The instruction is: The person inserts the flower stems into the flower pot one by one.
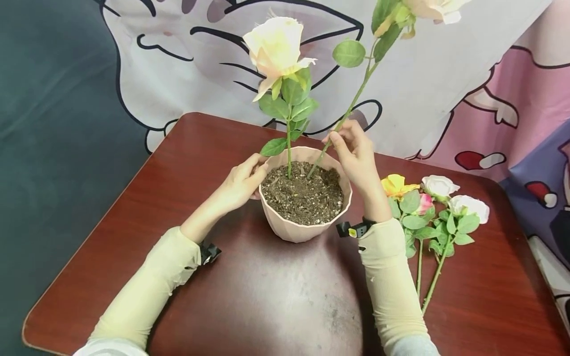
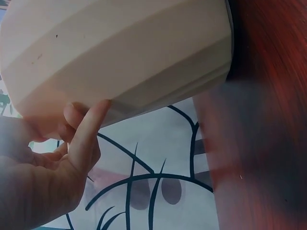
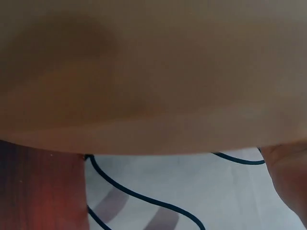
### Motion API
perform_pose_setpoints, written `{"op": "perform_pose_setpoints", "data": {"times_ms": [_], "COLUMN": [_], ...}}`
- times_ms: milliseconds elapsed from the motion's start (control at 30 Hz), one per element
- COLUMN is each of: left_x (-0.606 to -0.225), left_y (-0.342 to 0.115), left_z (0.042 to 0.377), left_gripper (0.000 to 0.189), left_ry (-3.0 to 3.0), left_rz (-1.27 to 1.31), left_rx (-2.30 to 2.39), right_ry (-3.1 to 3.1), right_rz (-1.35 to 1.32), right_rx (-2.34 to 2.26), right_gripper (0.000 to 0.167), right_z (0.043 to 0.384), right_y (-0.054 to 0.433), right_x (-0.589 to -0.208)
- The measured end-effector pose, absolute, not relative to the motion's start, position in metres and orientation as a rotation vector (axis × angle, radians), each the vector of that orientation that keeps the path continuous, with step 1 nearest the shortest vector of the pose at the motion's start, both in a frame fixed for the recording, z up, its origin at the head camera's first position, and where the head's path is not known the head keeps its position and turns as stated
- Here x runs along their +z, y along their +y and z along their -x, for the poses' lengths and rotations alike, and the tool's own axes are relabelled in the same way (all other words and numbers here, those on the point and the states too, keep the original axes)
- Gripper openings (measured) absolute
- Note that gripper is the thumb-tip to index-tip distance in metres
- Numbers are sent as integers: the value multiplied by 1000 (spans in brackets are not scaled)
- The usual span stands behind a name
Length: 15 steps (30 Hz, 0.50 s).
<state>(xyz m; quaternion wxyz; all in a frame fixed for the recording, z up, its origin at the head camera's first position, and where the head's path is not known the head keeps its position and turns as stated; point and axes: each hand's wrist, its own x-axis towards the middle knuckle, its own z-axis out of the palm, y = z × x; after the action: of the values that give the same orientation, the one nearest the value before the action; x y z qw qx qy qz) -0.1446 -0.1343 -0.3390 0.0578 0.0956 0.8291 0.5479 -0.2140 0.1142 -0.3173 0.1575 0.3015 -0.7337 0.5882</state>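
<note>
A pale pink flowerpot [image 1: 291,232] filled with dark soil [image 1: 303,198] stands on the table. My left hand [image 1: 242,183] holds its left side at the rim; the left wrist view shows those fingers [image 2: 88,136] against the outer wall. One cream rose [image 1: 276,49] stands upright in the soil. Between thumb and fingers, my right hand [image 1: 356,153] pinches the stem [image 1: 356,96] of a second pale rose [image 1: 434,7], which leans right with its lower end at the soil. The pot wall [image 3: 153,81] fills most of the right wrist view, leaving the right fingertips hidden there.
Several roses, including white ones [image 1: 467,207] and a yellow one [image 1: 396,187], lie on the table right of my right forearm. Behind the reddish-brown table [image 1: 178,163] hangs a cartoon-printed cloth [image 1: 169,84].
</note>
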Motion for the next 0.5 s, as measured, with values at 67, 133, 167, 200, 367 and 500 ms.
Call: {"op": "perform_pose_setpoints", "data": {"times_ms": [67,133,167,200,367,500], "left_x": [-339,-339,-339,-339,-340,-343], "left_y": [-134,-134,-134,-134,-135,-135], "left_z": [146,147,148,149,151,151], "left_gripper": [32,32,32,32,33,33], "left_ry": [2508,2512,2513,2508,2515,2528], "left_rz": [-289,-288,-285,-283,-298,-303], "left_rx": [1666,1666,1665,1667,1651,1649], "right_ry": [-2110,-2120,-2126,-2132,-2167,-2237], "right_rz": [-862,-868,-867,-867,-904,-947], "right_rx": [1680,1698,1707,1716,1699,1553], "right_gripper": [11,12,12,12,10,11], "right_z": [215,217,217,217,216,215], "right_y": [113,111,110,109,108,110], "right_x": [-320,-321,-322,-322,-323,-325]}}
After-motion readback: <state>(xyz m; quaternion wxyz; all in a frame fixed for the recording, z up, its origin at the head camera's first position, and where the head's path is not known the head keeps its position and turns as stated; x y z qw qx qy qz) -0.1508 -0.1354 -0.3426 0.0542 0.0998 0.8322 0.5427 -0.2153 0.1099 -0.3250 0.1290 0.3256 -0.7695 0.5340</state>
